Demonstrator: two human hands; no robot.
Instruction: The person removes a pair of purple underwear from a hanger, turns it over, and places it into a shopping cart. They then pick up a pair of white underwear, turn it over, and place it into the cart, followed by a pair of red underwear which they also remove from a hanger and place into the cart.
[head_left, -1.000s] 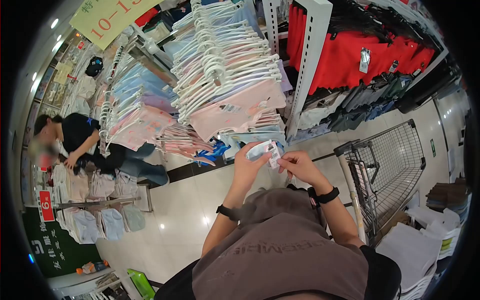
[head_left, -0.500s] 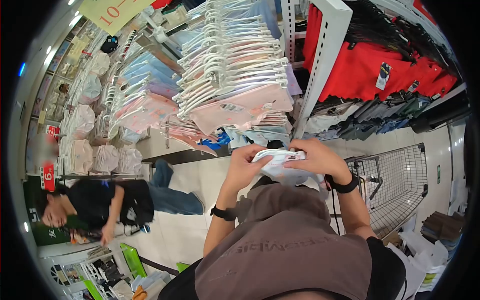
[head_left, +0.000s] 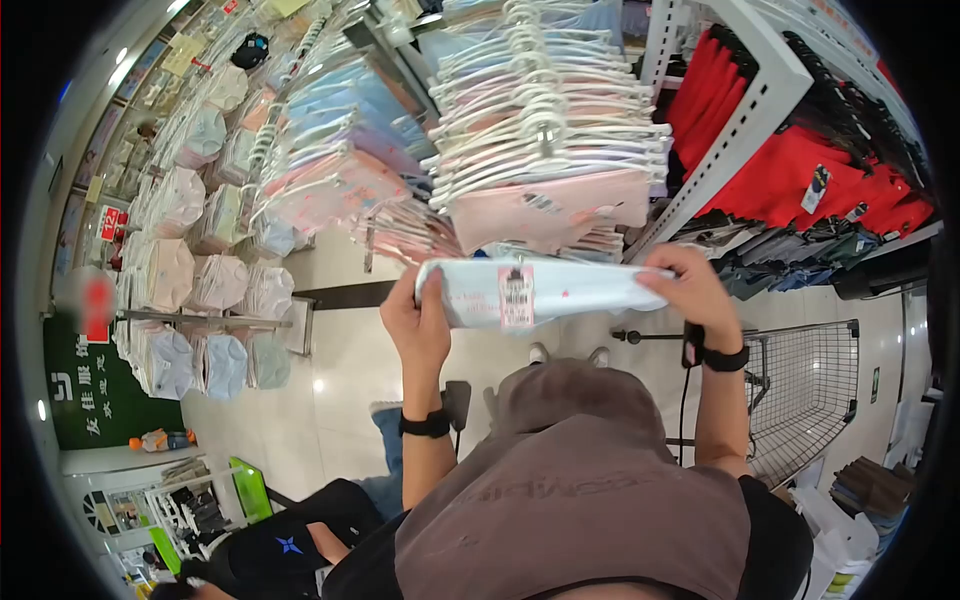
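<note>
Pale blue underpants [head_left: 585,290] with small pink prints are stretched sideways between my hands, in front of my chest. My left hand [head_left: 415,320] grips their left end, thumb over the front. At the opposite end, my right hand [head_left: 695,290] pinches the edge between thumb and fingers. A pink-and-white price tag [head_left: 516,297] with a barcode lies on the front of the cloth, nearer my left hand. Just beyond stands a rack of pink underpants [head_left: 555,210] on white hangers [head_left: 550,160].
Red garments [head_left: 770,180] hang on a white metal frame [head_left: 745,125] at right. A wire shopping cart [head_left: 805,385] stands beside my right arm. More underwear [head_left: 170,275] hangs at left. Another person in black [head_left: 290,535] is close behind on my left.
My hands have moved apart, pulling the bunched underpants out wide, and the price tag now shows. The other person has moved from the left to the lower left, nearer me.
</note>
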